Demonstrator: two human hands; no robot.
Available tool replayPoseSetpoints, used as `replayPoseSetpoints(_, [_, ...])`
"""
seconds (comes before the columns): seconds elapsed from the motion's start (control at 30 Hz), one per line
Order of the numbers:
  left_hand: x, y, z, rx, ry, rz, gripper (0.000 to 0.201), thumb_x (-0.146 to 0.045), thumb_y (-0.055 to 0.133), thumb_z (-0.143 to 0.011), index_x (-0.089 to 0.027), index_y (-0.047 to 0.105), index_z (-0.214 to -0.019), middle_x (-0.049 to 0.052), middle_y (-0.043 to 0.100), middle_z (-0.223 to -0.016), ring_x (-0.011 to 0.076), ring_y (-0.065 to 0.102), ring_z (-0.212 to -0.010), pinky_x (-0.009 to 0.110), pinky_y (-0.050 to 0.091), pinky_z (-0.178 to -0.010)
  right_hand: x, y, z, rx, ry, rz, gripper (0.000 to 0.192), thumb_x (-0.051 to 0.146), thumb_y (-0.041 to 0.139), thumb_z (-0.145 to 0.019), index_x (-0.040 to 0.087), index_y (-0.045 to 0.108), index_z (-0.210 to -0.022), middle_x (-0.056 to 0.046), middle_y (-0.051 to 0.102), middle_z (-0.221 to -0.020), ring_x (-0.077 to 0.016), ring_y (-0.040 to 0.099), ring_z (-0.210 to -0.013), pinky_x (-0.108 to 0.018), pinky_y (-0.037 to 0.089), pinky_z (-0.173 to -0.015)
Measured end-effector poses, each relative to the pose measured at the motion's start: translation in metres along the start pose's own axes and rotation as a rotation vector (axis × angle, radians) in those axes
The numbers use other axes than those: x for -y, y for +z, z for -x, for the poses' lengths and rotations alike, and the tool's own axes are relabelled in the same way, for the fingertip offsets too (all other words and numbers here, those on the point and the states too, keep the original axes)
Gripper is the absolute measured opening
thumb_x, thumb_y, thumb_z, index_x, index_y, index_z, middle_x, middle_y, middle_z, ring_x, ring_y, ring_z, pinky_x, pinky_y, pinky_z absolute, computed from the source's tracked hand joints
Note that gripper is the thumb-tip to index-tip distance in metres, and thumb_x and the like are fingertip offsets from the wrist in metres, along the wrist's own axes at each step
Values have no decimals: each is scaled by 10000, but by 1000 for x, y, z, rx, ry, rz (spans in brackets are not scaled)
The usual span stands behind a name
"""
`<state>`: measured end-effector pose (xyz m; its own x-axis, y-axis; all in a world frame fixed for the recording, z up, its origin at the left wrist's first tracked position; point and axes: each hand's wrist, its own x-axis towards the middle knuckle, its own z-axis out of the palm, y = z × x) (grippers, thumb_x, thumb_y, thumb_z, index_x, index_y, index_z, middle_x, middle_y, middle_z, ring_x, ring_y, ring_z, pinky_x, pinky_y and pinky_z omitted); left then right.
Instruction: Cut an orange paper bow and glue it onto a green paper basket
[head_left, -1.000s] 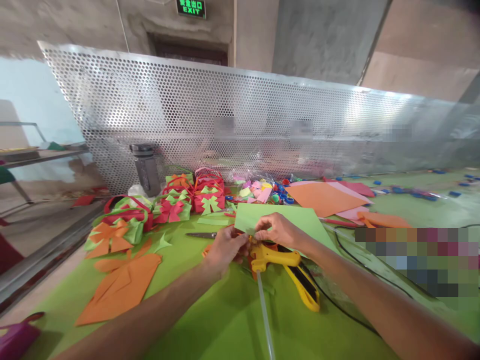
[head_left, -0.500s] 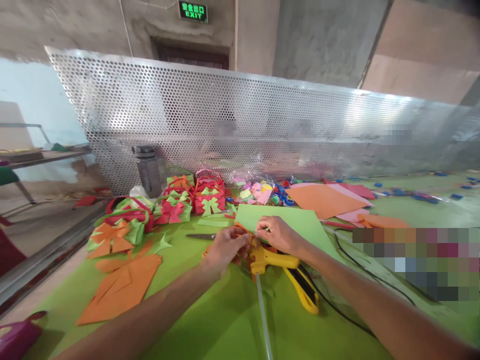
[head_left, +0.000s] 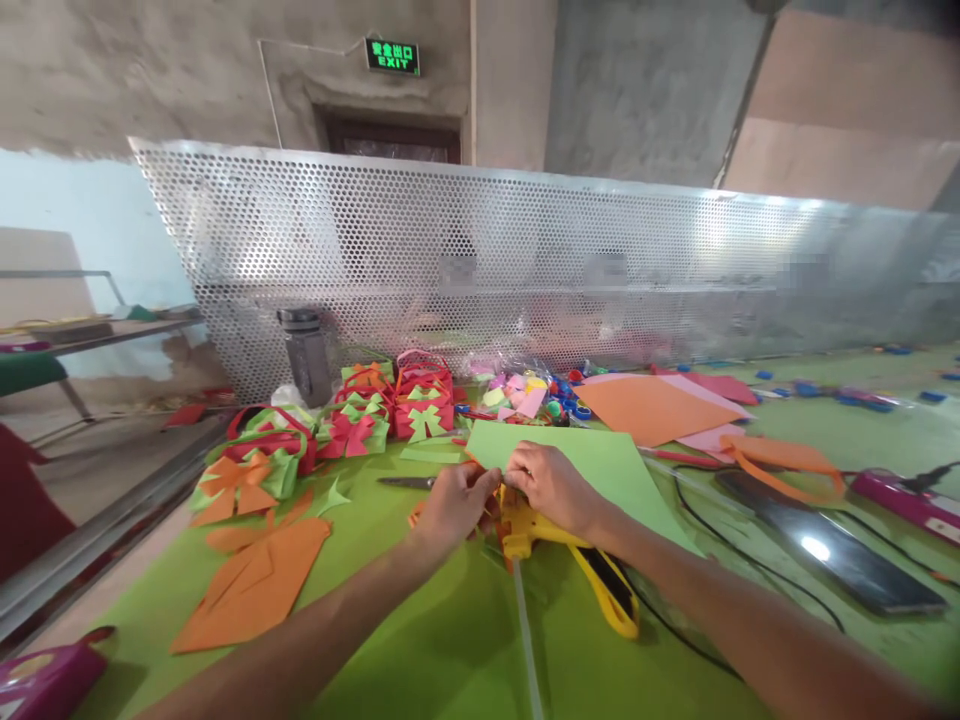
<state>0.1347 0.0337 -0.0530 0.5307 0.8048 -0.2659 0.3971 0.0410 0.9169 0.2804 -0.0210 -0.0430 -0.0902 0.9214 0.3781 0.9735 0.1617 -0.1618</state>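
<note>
Both hands meet at the middle of the tabletop [head_left: 420, 650]. The left hand [head_left: 456, 500] and the right hand [head_left: 551, 485] pinch together on a small orange paper piece [head_left: 491, 500], fingertips nearly touching; the piece sits at the near edge of a green paper sheet [head_left: 592, 460] and is mostly hidden by the fingers. Directly below the hands lies a yellow glue gun [head_left: 577, 560] with a clear glue stick [head_left: 525, 640] projecting toward the viewer and a black cord [head_left: 720, 540] trailing right.

Risk, as a judgement: the fingers work just above the gun's nozzle end, so a slip could bring skin onto hot metal or fresh glue; the cord could snag a forearm and drag the gun. Scissors [head_left: 405, 482] lie just left of the left hand, within reach of a careless sweep.

The surface is a bright green covering strewn with orange paper cut-outs [head_left: 255, 580], finished red-and-green paper baskets [head_left: 352, 420], orange and pink sheets [head_left: 652, 405] and a dark phone [head_left: 832, 555]. A perforated metal screen [head_left: 525, 260] backs the tabletop; behind it are bare concrete walls and a lit exit sign [head_left: 392, 56].
</note>
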Motion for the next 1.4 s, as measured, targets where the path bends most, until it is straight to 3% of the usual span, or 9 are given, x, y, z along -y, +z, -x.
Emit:
replayPoseSetpoints(0.3, [6,-5,-4,7,25,-106,331,-354,582,-919,-160,578,-1187,84,596,-1195,230,616,-998,418,536,-831,7,2,8,-63,-65,300,176,65,475,-886,152,621,-844,-91,626,-903,-180,587,-714,-291,317,-550])
replayPoseSetpoints(0.5, [5,-4,-4,-3,21,-120,334,-350,584,-918,-163,575,-1195,86,591,-1207,231,613,-1007,421,535,-836,9,-2,11,-148,-128,464,187,38,470,-850,150,620,-845,-121,622,-856,-242,574,-770,-344,356,-681])
replayPoseSetpoints(0.77, [5,-2,-4,8,23,-111,337,-346,582,-921,-161,565,-1203,92,592,-1199,224,616,-1000,425,536,-835,1,-1,11,-222,-139,529,172,54,510,-850,183,606,-789,-67,629,-741,-211,566,-697,-331,327,-676])
replayPoseSetpoints(1.13, [1,2,1,-17,114,-197,324,-350,579,-922,-164,577,-1188,85,595,-1196,224,618,-990,412,541,-824,10,0,8,-234,-199,542,92,145,545,-877,167,628,-845,-76,653,-784,-227,581,-722,-347,320,-707])
replayPoseSetpoints(1.2, [0,3,2,-49,161,-229,293,-355,571,-927,-156,596,-1141,73,618,-1133,200,630,-923,382,549,-780,12,-1,7,-219,-211,540,123,107,532,-863,170,630,-821,-77,657,-764,-221,583,-712,-345,318,-700])
replayPoseSetpoints(1.3, [1,1,3,-182,274,-275,248,-311,603,-891,-136,604,-1066,36,651,-851,181,634,-760,297,500,-669,13,-2,6,-198,-214,531,153,65,526,-831,172,632,-802,-72,662,-737,-209,586,-691,-337,320,-691])
replayPoseSetpoints(1.4, [0,-3,5,-324,418,-304,477,-245,662,-803,-154,503,-1243,-1,631,-701,200,633,-721,264,424,-645,12,-2,6,-195,-176,520,156,58,526,-818,168,630,-784,-71,663,-714,-204,592,-672,-333,325,-696])
